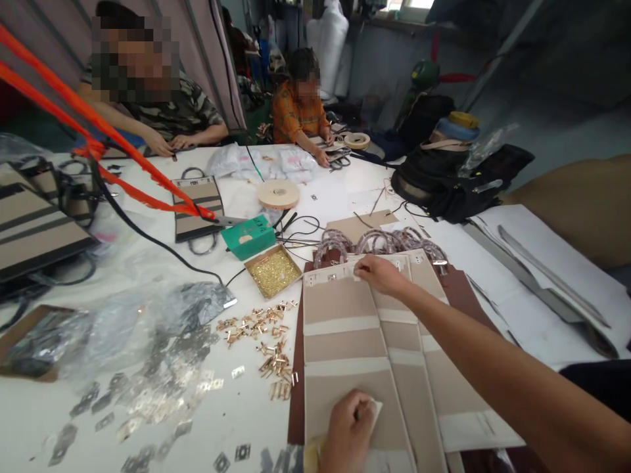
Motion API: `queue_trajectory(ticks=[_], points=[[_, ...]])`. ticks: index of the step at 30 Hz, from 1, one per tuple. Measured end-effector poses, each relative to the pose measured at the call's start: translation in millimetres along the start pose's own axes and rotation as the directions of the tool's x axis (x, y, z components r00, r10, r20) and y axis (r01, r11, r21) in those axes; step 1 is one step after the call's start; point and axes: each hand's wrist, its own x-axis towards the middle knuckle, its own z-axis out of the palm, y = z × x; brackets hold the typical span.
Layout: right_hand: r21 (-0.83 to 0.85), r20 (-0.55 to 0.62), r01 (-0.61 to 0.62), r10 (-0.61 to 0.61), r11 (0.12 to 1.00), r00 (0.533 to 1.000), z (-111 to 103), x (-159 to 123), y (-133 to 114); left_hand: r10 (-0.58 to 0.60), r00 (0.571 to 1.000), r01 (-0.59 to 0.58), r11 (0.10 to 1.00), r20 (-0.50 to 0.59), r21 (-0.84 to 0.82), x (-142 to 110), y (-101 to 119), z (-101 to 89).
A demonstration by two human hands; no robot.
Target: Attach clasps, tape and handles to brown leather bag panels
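Note:
Beige-striped bag panels [340, 341] lie overlapped in front of me on dark brown sheets [296, 407]. Curved handles wrapped in clear film [331, 244] stick out past their far edges. My right hand [379, 272] reaches across to the top edge of the nearest panel, thumb and fingers pinched on a small whitish piece. Beside those fingers, a small metal fitting [332, 277] sits on that edge. My left hand [349, 427] rests closed on the lower part of the same panel. A small whitish scrap [377, 412] pokes out from its fingers; its kind is unclear.
Gold-coloured metal fasteners [276, 361] and flat metal plates [162, 387] are scattered on the left. A box of tiny gold pieces [274, 270], a tape roll [279, 194] and an orange strap [98, 118] lie beyond. Two people [298, 112] work across the table.

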Motion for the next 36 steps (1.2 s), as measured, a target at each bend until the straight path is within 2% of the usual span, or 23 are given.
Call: queue_trajectory(ticks=[3,6,9,11,14,16,20,23,25,27,28,30,32,33,36], points=[[-0.065,0.03,-0.023,0.024,0.998,0.999,15.2,34.9,9.7,-0.048,0.999,0.048,0.995,0.001,-0.086,13.9,-15.2,-1.0],[-0.127,0.052,-0.027,0.034,0.991,0.998,29.3,43.5,18.8,-0.111,0.994,0.11,0.981,0.003,-0.157,21.1,-22.8,-0.3],[-0.177,0.039,-0.038,0.046,0.983,0.998,38.4,40.0,23.0,-0.145,0.989,0.146,0.969,0.02,-0.201,24.2,-27.4,1.2],[-0.205,-0.013,-0.059,0.057,0.977,0.998,43.0,35.5,22.5,-0.147,0.988,0.151,0.959,0.035,-0.238,24.3,-28.7,1.0],[-0.245,-0.114,-0.082,0.055,0.966,0.992,48.9,28.3,19.8,-0.121,0.987,0.152,0.92,0.108,-0.361,21.6,-25.9,-2.6],[-0.262,-0.142,-0.078,0.041,0.962,0.989,51.5,24.3,19.7,-0.08,0.984,0.146,0.875,0.16,-0.461,18.0,-21.1,-6.7],[-0.195,-0.129,-0.001,-0.025,0.981,0.991,49.5,20.7,26.4,-0.003,0.984,0.096,0.855,0.18,-0.51,7.8,-9.7,-15.9],[-0.122,-0.175,-0.016,-0.006,0.992,0.984,39.8,13.1,28.8,-0.01,0.988,0.083,0.877,0.155,-0.473,-0.9,-1.0,-20.1],[-0.081,-0.233,-0.048,0.028,0.996,0.972,31.4,-3.9,23.6,-0.031,0.993,0.078,0.899,0.116,-0.431,-6.1,5.8,-21.3],[0.056,-0.249,-0.037,0.05,0.998,0.967,24.2,-34.8,11.8,-0.059,0.996,0.079,0.921,0.063,-0.38,-9.9,13.7,-21.8],[0.159,-0.207,-0.019,0.052,0.987,0.977,21.7,-54.9,3.8,-0.072,0.997,0.081,0.928,0.036,-0.364,-11.1,17.7,-22.0],[0.373,-0.019,0.002,0.006,0.928,1.0,19.1,-99.8,-13.9,-0.079,0.997,0.074,0.935,0.0,-0.347,-11.8,25.1,-22.6],[0.486,0.199,-0.023,-0.085,0.874,0.976,20.0,-142.3,-30.0,-0.057,0.998,0.052,0.942,-0.008,-0.33,-11.2,31.5,-23.3],[0.502,0.265,-0.029,-0.122,0.865,0.956,21.6,-159.5,-36.2,-0.045,0.999,0.042,0.949,-0.005,-0.312,-10.7,34.3,-23.6],[0.43,0.28,0.028,-0.162,0.902,0.946,26.8,-187.6,-45.9,-0.016,1.0,0.016,0.977,0.003,-0.212,-8.8,41.3,-24.5]])
